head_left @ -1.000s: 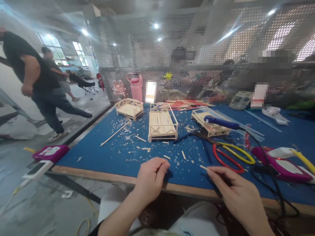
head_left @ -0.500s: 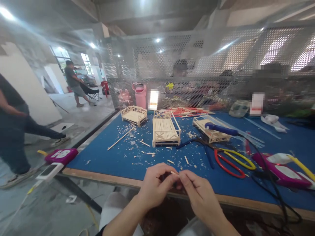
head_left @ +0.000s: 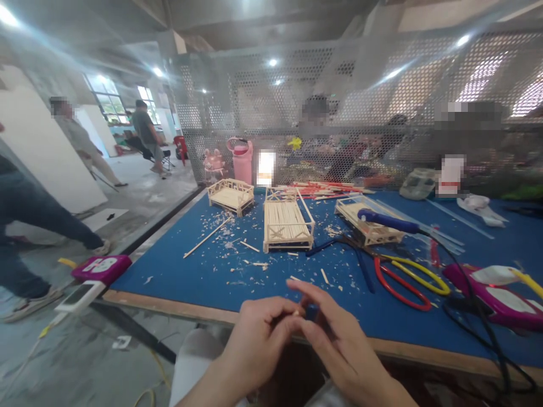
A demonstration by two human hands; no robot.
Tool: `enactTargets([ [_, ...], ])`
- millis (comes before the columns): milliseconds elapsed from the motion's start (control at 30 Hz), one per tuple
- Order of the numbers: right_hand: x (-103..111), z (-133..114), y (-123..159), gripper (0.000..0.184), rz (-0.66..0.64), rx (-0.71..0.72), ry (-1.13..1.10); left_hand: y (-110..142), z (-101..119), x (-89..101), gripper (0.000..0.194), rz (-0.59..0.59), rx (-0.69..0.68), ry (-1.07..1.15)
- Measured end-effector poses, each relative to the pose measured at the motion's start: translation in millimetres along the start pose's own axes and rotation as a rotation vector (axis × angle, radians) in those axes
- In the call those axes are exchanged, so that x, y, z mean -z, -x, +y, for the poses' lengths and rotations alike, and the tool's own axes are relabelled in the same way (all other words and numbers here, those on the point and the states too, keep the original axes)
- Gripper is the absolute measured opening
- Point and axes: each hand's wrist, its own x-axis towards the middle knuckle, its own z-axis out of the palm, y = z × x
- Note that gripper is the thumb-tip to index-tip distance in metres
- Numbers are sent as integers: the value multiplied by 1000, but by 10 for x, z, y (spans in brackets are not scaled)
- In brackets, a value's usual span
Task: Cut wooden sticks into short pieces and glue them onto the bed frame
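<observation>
At the table's front edge, my left hand (head_left: 268, 330) is closed, its thumb and forefinger pinching a small wooden stick (head_left: 296, 312) of which only the tip shows. Close against it is my right hand (head_left: 339, 333), fingers apart and forefinger lifted; its thumb is near the left fingertips. Beyond the hands stands a miniature bed made of wooden sticks (head_left: 287, 221). A similar small stick bench (head_left: 231, 196) sits to its left. Another stick frame (head_left: 369, 220) is at the right, with a blue-handled glue gun (head_left: 388, 220) lying across it.
Scissors with red and yellow handles (head_left: 407, 282) and blue-handled pliers (head_left: 365, 265) lie right of centre. Wood scraps litter the blue tabletop (head_left: 169, 277). Red-tipped sticks (head_left: 322, 189) lie at the back before a perforated metal screen (head_left: 246, 102). Purple devices (head_left: 102, 268) sit at both sides. People walk at left.
My right hand has loosened from the stick, its forefinger lifting and opening away. The left hand keeps its pinch, slightly lower. People at the left have moved, and another has come into view.
</observation>
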Motion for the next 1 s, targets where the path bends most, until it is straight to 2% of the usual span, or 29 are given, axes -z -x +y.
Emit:
enactTargets([
  [100,25,-43,-19,31,-147,-47,-3,17,-1,-52,15,-16,13,-14],
  [200,105,-33,41,41,-159,-56,94,1,-57,-43,12,33,36,-39],
  [267,202,17,106,45,-66,-76,142,-21,-98,-18,9,95,43,-38],
  [333,327,108,170,44,89,-170,169,-45,-130,14,14,176,61,-16],
  [400,447,222,221,33,276,-264,205,-67,-151,36,23,248,81,15],
  [467,519,316,255,21,405,-270,246,-82,-160,31,26,278,64,33],
  [533,516,350,275,42,433,-255,272,-86,-155,-10,25,238,26,33],
  [600,446,313,282,44,378,-262,251,-82,-133,-76,22,139,-2,9],
  [700,302,187,246,26,237,-230,141,-74,-86,-167,17,4,-47,-95],
  [767,236,113,186,21,140,-174,101,-73,-61,-196,16,-57,-83,-173],
  [867,200,55,87,25,48,-118,112,-73,-51,-194,14,-96,-92,-233],
  [1000,174,23,65,26,49,-153,21,-64,-70,-167,12,-78,-88,-223],
])
